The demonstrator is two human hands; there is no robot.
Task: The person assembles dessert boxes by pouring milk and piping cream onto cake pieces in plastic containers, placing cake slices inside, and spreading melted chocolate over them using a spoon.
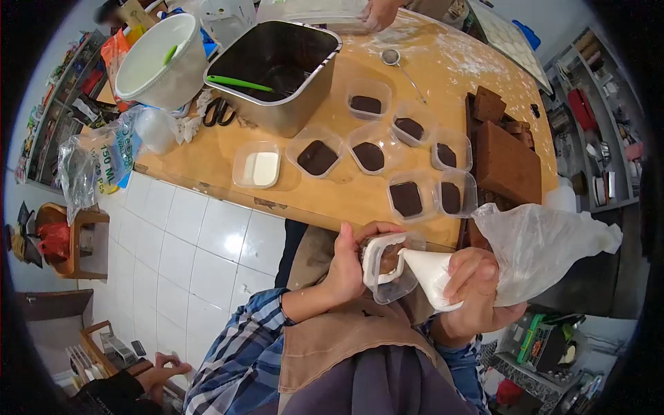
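Two grips closed: left hand [345, 268] round cup [393, 291], right hand [478, 299] clamped on bag [429, 274]. Step, apparently: piping cream [371, 249]. Next move likely needs steady squeeze.

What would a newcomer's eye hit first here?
Probably the bottom-center action: the right hand grips a white piping bag, its tip at the clear cup held in the left hand. Next, likely the dark-filled cups clustered mid-table, with one white-filled cup standing out at their left. The big brown slab on the table's right side also draws attention.
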